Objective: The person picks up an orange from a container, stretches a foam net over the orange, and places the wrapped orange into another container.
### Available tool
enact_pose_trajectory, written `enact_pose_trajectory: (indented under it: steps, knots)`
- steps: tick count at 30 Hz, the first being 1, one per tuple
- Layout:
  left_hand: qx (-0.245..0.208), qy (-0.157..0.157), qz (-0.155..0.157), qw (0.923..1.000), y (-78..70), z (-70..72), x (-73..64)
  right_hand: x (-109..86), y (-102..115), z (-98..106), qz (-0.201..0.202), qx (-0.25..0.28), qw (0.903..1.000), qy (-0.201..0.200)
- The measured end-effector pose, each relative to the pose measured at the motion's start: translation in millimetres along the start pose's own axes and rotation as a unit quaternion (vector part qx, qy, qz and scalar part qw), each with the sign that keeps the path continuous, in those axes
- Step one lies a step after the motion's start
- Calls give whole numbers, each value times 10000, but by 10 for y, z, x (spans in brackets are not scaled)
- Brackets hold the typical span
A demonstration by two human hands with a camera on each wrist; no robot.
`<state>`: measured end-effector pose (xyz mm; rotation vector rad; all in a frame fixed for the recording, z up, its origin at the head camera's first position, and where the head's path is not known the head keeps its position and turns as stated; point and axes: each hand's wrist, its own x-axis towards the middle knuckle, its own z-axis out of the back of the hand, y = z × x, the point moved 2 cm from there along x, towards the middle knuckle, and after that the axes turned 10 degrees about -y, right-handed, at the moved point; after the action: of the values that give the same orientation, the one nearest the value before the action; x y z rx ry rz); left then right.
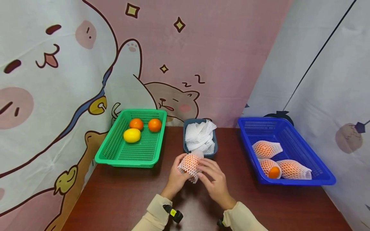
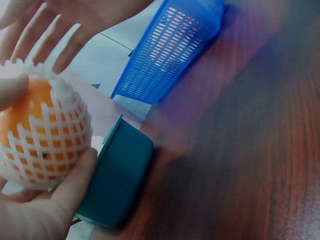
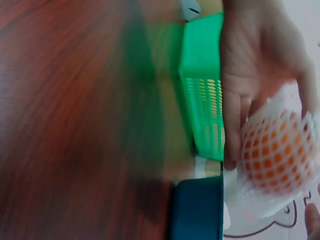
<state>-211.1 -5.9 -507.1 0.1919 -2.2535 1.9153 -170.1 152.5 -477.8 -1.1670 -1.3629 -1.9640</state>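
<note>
An orange in a white foam net sleeve [image 1: 190, 163] is held up in front of the small dark bin. My left hand [image 1: 177, 177] grips it from the left, with thumb and fingers around the net. In the left wrist view, orange peel [image 2: 32, 102] shows bare at one end of the sleeve. My right hand [image 1: 215, 181] is at the right side of the net with its fingers spread and fairly straight. In the right wrist view the left hand [image 3: 260, 55] cups the netted orange [image 3: 277, 155], while right fingertips [image 3: 312, 220] show at the lower right edge.
The dark bin [image 1: 186, 146] holds crumpled white foam nets [image 1: 199, 134]. Left of it, a green basket [image 1: 130, 162] contains two oranges [image 1: 154, 125] and a yellow lemon-like fruit [image 1: 132, 135]. A blue basket [image 1: 292, 182] at right carries three netted fruits [image 1: 264, 149]. A printed cloth hangs behind.
</note>
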Motion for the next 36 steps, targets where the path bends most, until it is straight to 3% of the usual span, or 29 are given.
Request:
enact_pose_trajectory:
  steps: [2,5,7,9,11,12,15,19,24,27,32,36]
  knots:
    - [-295,129,221,9992,61,19,14,74,35,51,-411,69,9989,-196]
    - [-750,488,595,9942,64,43,5,145,-6,118,-1543,485,9866,-223]
    - [-988,765,872,9883,39,53,-8,132,-116,144,-2410,945,9658,-104]
    - [-1122,1010,1078,9826,20,58,-27,76,-253,156,-3209,1414,9365,30]
    - [-1186,1212,1181,9784,11,55,-41,14,-356,150,-3693,1735,9127,230]
    - [-1193,1304,1198,9769,11,49,-45,4,-359,149,-3860,1898,9020,364]
    - [-1267,1464,1236,9733,25,37,-55,-12,-343,140,-3989,2409,8820,705]
    - [-1394,1452,1291,9710,31,28,-54,-19,-322,138,-3934,2879,8674,998]
    - [-1253,1284,1379,9741,14,29,-51,-41,-323,142,-4098,2882,8593,1028]
    - [-1233,1160,1476,9745,12,31,-59,-52,-330,150,-4091,2680,8686,794]
    - [-1193,799,1497,9783,16,34,-61,-52,-328,159,-3913,2175,8927,510]
    - [-1317,534,1630,9763,-10,34,-59,-40,-317,151,-3930,1754,9021,304]
